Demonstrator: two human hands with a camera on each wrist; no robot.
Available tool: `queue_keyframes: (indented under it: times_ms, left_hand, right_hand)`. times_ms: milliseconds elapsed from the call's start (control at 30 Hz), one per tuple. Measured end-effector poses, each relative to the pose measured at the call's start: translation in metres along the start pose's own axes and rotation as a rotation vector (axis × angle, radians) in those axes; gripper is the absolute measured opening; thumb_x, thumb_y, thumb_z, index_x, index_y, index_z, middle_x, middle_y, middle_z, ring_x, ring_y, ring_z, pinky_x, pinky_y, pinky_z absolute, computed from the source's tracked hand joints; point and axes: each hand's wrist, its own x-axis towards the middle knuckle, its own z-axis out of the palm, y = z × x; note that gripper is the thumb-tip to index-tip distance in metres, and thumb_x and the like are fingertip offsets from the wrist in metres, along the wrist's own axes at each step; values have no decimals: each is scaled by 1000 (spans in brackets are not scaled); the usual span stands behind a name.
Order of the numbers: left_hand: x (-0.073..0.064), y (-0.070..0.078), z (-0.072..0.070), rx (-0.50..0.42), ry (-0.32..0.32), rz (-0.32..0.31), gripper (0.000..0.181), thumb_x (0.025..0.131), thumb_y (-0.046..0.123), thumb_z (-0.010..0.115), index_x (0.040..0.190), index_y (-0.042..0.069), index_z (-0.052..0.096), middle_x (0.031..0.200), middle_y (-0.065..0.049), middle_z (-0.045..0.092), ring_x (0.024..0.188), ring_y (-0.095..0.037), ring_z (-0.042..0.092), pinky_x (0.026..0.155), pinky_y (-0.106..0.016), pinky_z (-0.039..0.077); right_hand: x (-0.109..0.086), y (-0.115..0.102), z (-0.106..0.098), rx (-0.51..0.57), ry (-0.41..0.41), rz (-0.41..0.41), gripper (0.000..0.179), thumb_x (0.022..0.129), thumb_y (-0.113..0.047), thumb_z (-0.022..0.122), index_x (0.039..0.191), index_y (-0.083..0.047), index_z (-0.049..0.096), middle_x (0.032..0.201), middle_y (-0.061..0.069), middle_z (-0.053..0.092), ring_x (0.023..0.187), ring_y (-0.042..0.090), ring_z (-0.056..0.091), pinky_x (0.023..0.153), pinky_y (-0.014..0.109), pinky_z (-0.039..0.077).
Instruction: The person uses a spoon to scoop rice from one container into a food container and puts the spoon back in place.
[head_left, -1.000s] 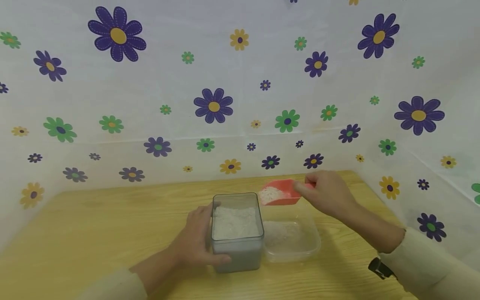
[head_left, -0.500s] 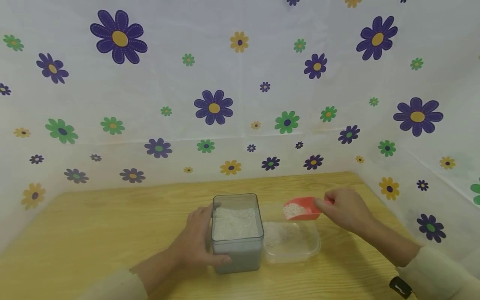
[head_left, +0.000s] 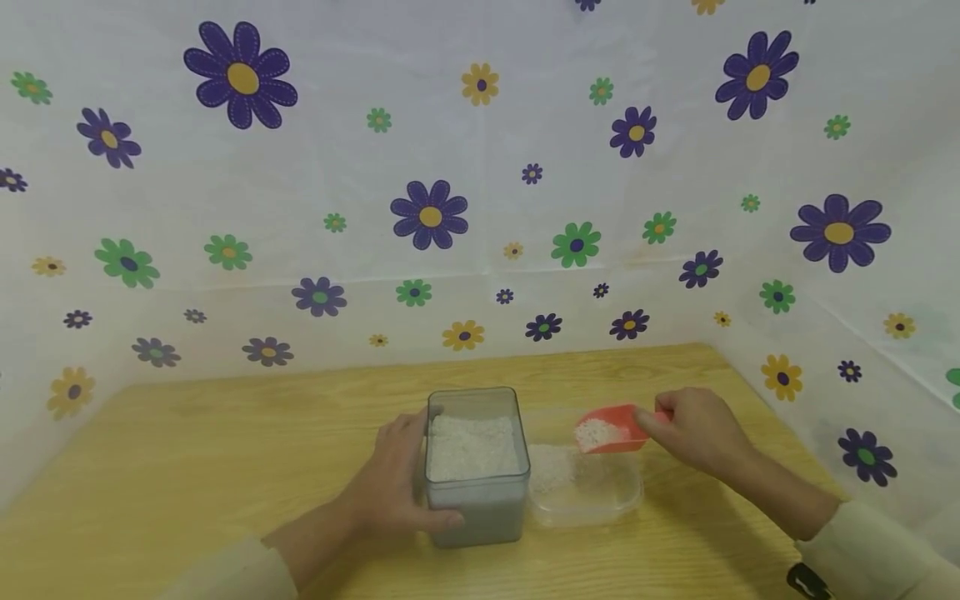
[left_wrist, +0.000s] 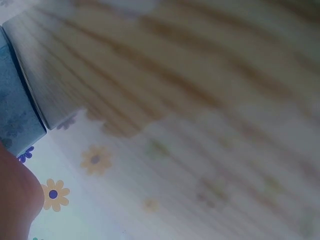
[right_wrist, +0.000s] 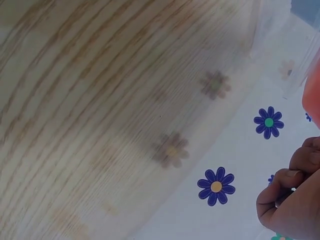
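My left hand (head_left: 390, 487) holds a grey see-through square canister (head_left: 480, 512) by its left side, thumb along the front and fingers toward the back. White grains (head_left: 476, 446) that look like rice fill much of it. My right hand (head_left: 701, 429) grips the handle of a red scoop (head_left: 633, 425), fingers curled. A heap of the same grains lies in the scoop's front part. The scoop hangs over a clear plastic box (head_left: 588, 517), which has some white grains in its left part. In the right wrist view, only an edge of the scoop (right_wrist: 312, 97) shows beside curled fingers.
The canister and the clear box stand side by side on a wood-grain table (head_left: 247, 450). Behind and to the right, a white flowered sheet (head_left: 480, 167) hangs down to the table's edges.
My right hand has carried the loaded scoop right and downward, from beside the canister's back corner to low over the clear box. My left hand and the canister stay put.
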Motion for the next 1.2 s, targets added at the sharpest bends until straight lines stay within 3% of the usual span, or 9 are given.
queue_keyframes:
  times_ms: [1200]
  left_hand:
    - [-1, 3, -1, -4, -26, -32, 121, 62, 72, 79, 153, 10, 29, 141, -5, 47, 130, -25, 39, 106, -58, 36]
  right_hand:
    - [5, 11, -11, -231, 192, -179, 43, 78, -22, 62, 49, -18, 31, 50, -12, 18, 53, 10, 21, 52, 27, 18]
